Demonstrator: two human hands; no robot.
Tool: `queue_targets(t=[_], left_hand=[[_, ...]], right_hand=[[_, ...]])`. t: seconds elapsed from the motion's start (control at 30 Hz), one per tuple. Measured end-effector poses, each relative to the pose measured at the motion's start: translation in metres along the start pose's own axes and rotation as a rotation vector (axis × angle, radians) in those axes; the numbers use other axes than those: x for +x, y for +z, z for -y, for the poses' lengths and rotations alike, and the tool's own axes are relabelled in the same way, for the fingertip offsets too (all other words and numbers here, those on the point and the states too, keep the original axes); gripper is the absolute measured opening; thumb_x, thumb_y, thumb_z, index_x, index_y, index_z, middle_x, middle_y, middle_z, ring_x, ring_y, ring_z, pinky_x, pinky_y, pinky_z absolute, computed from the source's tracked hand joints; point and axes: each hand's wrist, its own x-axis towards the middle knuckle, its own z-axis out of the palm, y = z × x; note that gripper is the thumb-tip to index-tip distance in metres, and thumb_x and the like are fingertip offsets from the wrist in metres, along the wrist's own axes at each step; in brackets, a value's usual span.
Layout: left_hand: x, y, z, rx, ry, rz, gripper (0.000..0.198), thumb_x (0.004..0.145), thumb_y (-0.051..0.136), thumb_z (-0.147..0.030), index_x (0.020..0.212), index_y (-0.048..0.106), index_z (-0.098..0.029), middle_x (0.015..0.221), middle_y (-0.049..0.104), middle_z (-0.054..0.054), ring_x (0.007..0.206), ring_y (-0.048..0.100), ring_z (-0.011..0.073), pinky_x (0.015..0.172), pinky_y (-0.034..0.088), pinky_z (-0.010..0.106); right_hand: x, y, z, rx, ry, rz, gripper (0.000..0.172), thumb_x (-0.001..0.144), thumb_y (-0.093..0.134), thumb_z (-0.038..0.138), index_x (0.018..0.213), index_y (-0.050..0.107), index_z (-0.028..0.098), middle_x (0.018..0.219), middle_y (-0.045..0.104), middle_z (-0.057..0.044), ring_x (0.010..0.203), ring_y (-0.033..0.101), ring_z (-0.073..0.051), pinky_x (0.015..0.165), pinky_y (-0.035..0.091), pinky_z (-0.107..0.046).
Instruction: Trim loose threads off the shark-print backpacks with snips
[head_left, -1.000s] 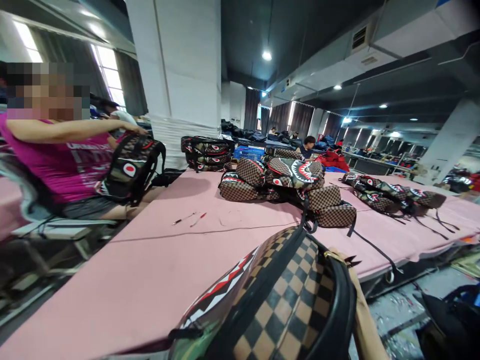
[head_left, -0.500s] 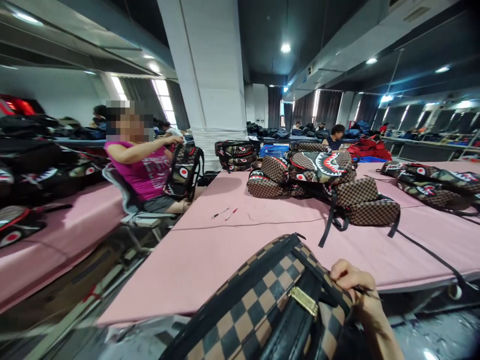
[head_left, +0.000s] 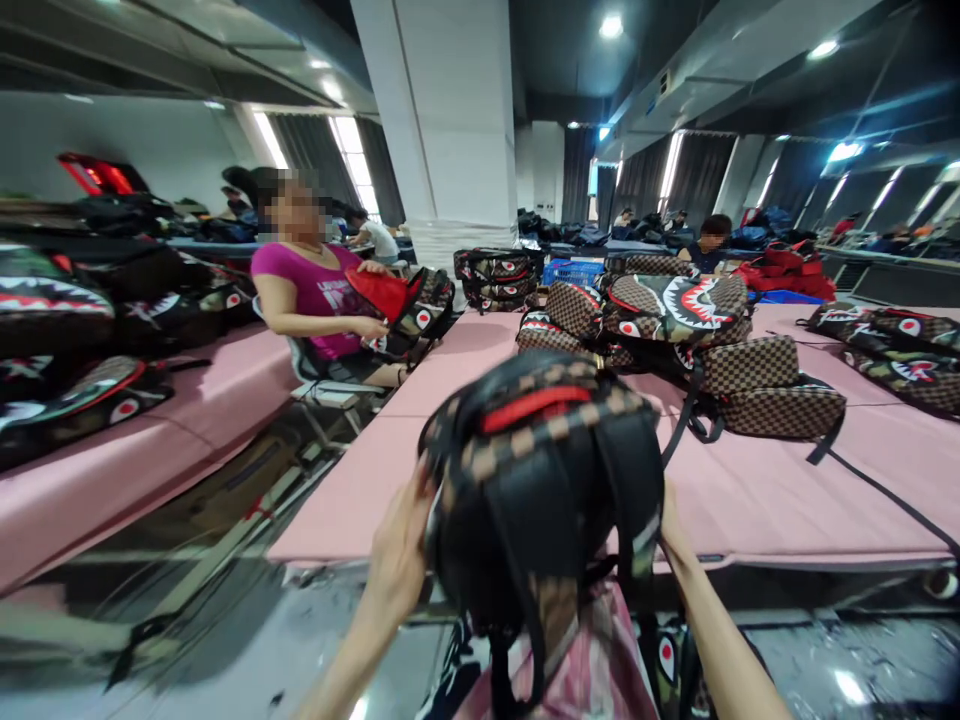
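Observation:
A checkered brown and black backpack point(head_left: 547, 480) is held up over my lap, its black back panel and straps towards me. Along its top shows a strip of red. Pressed against its left side is my left hand point(head_left: 405, 535), fingers partly out of sight behind the edge. On the opposite side my right hand point(head_left: 670, 515) grips the bag, with most of its fingers hidden. The bag is slightly blurred and stands in front of the near edge of the pink table point(head_left: 750, 510).
Stacked backpacks point(head_left: 675, 315) with shark-mouth prints lie across the table, more point(head_left: 900, 345) at the right. Left, a co-worker point(head_left: 311, 290) sits handling a backpack with red showing. A second pink table point(head_left: 150, 480) carries bags. A white pillar point(head_left: 442, 120) stands behind.
The backpack has swung from lying tilted at the lower right to upright before me. My left hand has come into view on it. The co-worker's bag is now tilted, showing red.

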Motion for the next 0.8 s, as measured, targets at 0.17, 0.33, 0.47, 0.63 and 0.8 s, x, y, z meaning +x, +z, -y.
queue_targets(t=[0.17,0.33,0.47,0.63,0.8], left_hand=[[0.064,0.042,0.054,-0.106,-0.161,0.072,0.060,0.089,0.024,-0.054,0.131,0.040,-0.016,0.133,0.048,0.010,0.125,0.040,0.0233,0.100,0.038,0.036],[0.044,0.069,0.085,0.022,-0.275,-0.008,0.052,0.089,0.029,-0.049,0.125,0.043,-0.014,0.120,0.058,0.013,0.108,0.055,0.0226,0.088,0.044,0.034],[0.047,0.056,0.071,0.103,-0.296,0.036,0.050,0.087,0.032,-0.054,0.103,0.058,-0.015,0.093,0.067,0.011,0.086,0.061,0.0241,0.072,0.044,0.032],[0.060,0.050,0.051,0.415,-0.256,0.076,0.061,0.087,0.023,-0.058,0.074,0.064,-0.015,0.065,0.063,0.007,0.067,0.060,0.0205,0.060,0.037,0.027],[0.035,0.095,0.086,0.524,-0.384,0.233,0.050,0.088,0.032,-0.052,0.097,0.063,-0.015,0.079,0.068,0.011,0.080,0.062,0.0243,0.068,0.040,0.029]], right_hand=[[0.033,0.037,-0.039,-0.009,0.040,-0.091,0.045,0.065,0.061,0.050,0.088,0.066,0.012,0.079,0.066,-0.006,0.071,0.058,-0.018,0.068,0.048,-0.031],[0.030,0.049,-0.044,-0.048,0.040,-0.142,0.039,0.067,0.059,0.049,0.072,0.066,0.011,0.066,0.063,-0.004,0.067,0.057,-0.019,0.066,0.046,-0.031],[0.032,0.032,-0.019,-0.100,0.025,-0.199,0.035,0.070,0.055,0.043,0.080,0.067,0.011,0.076,0.066,-0.006,0.075,0.059,-0.019,0.070,0.045,-0.030],[0.046,-0.001,-0.007,-0.376,0.076,-0.110,0.034,0.072,0.053,0.043,0.081,0.068,0.014,0.076,0.067,-0.006,0.077,0.059,-0.021,0.069,0.042,-0.029],[0.006,0.003,-0.068,-0.569,0.247,-0.050,0.038,0.069,0.050,0.050,0.058,0.063,0.017,0.053,0.060,-0.008,0.058,0.055,-0.023,0.056,0.038,-0.031]])
